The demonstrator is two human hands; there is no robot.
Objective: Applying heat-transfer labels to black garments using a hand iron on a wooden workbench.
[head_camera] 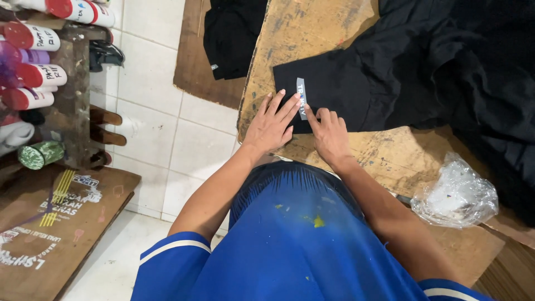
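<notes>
A black garment [390, 72] lies spread on a worn wooden table [312, 33]. Near its lower left corner sits a small pale rectangular label [301, 97]. My left hand [271, 124] lies flat with fingers apart on the garment's corner, its fingertips just left of the label. My right hand [329, 134] rests beside it, index finger stretched out and touching the label's lower end. Neither hand holds anything.
A crumpled clear plastic bag [456, 194] lies on the table at the right. More black cloth [231, 33] hangs off a board at the top. At left stand a rack of spray cans [33, 67] and a printed wooden board [50, 223] on white tiles.
</notes>
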